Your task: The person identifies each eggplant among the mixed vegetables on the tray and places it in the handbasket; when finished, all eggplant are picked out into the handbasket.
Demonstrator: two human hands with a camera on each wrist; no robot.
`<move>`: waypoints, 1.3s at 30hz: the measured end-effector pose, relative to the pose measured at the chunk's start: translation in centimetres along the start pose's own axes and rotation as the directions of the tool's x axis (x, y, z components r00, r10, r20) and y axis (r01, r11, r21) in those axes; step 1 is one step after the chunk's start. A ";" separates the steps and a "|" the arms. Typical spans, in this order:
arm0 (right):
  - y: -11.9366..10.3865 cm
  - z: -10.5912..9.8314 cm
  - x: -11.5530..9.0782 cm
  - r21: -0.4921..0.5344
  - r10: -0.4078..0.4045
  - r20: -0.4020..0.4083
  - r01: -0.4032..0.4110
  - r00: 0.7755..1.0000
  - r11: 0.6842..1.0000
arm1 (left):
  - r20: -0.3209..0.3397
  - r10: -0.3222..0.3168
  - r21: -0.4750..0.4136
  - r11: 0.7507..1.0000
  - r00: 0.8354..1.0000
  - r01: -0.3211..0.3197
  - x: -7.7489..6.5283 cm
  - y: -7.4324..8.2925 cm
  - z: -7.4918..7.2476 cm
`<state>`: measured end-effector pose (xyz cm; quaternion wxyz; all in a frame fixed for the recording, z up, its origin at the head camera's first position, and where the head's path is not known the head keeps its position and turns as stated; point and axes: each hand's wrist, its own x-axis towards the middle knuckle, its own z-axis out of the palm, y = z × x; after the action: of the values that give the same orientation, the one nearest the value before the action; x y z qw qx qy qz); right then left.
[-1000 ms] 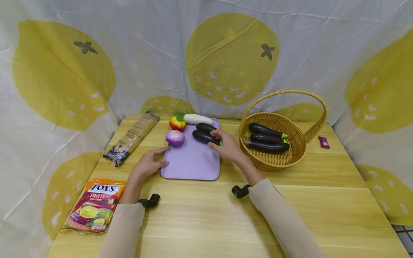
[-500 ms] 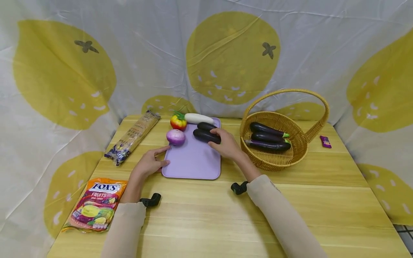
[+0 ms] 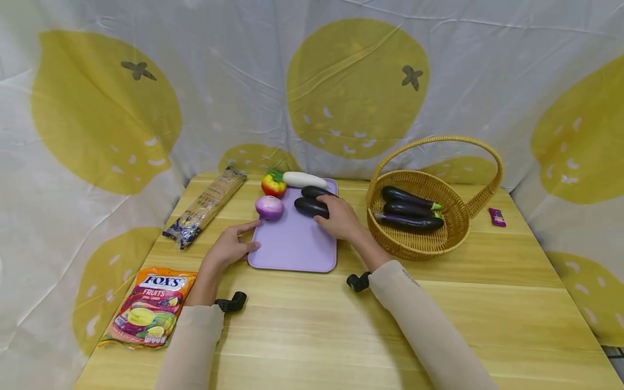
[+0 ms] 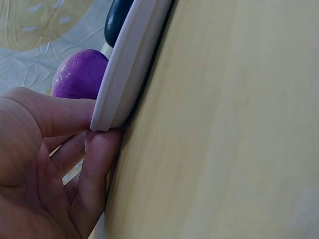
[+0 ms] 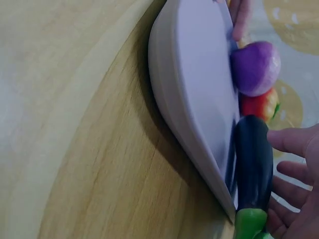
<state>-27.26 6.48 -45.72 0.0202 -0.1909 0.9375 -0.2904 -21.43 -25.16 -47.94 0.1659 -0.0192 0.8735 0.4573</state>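
At the near left edge of the lilac tray [image 3: 292,252], my left hand [image 3: 231,246] pinches the rim; the left wrist view has its thumb [image 4: 70,115] over the rim and fingers beneath. My right hand [image 3: 343,219] holds the nearer dark eggplant [image 3: 309,206] at its stem end, thumb on the near side. Its green cap [image 5: 250,222] shows in the right wrist view but is hidden by the hand in the head view. Just behind lies another eggplant [image 3: 316,192]. A purple onion [image 3: 270,207], a red-yellow pepper-like vegetable [image 3: 274,187] and a white radish [image 3: 305,180] line the tray's left and back.
Right of the tray stands a wicker basket [image 3: 459,230] with a tall handle, holding 3 eggplants [image 3: 409,222]. Far right lies a small purple packet [image 3: 497,217]. On the left are a long noodle-like package [image 3: 207,206] and a Fox's candy bag [image 3: 148,309].
The head view has shifted slightly. My right hand has slid a little left along the eggplant, covering its green end. My left hand stays at the tray rim.
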 end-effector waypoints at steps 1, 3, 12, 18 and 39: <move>-0.1 0.1 0.1 -0.008 0.005 0.001 -0.005 1.000 1.000 | -0.001 -0.001 0.000 1.000 1.000 0.001 0.0 0.0 0.0; -0.2 0.3 0.3 -0.019 0.021 0.009 -0.021 1.000 1.000 | -0.003 -0.002 -0.003 1.000 1.000 0.002 0.0 -0.1 0.1; -0.2 1.3 0.3 -0.057 0.075 0.061 -0.071 0.995 0.996 | -0.004 -0.008 0.000 1.000 1.000 0.008 0.0 0.1 0.1; -0.6 1.0 0.1 -0.026 0.056 0.047 -0.055 0.997 0.998 | -0.004 -0.006 0.004 1.000 1.000 0.006 0.0 0.1 0.1; -2.2 -3.9 -3.5 0.118 -0.037 0.014 0.035 0.999 0.992 | -0.007 0.008 0.002 1.000 1.000 -0.008 0.1 -0.2 0.1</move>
<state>-23.83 8.13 -41.52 0.0340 -0.2085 0.9150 -0.3438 -21.44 -25.18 -48.14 0.1611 -0.0173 0.8747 0.4568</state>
